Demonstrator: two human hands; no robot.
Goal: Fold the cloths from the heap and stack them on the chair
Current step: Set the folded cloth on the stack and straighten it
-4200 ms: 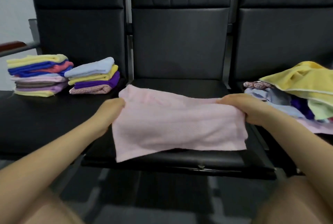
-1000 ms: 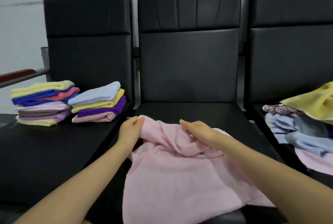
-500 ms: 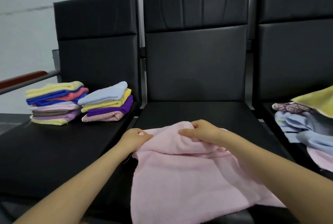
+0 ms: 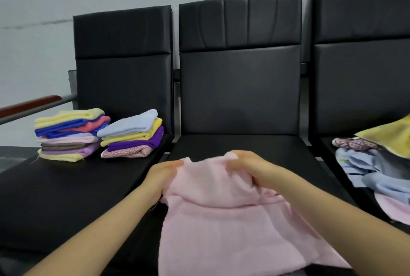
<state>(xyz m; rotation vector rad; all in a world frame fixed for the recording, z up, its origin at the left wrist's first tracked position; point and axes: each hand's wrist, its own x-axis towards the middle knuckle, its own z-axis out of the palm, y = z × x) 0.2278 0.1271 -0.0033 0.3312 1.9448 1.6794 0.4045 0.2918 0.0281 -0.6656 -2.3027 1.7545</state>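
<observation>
light: soft, even | hands motion-blurred | edges wide-angle bowed

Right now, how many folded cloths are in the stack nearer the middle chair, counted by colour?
Light blue cloth: 1
Yellow cloth: 1
Purple cloth: 1
Pink patterned cloth: 1
Total: 4
</observation>
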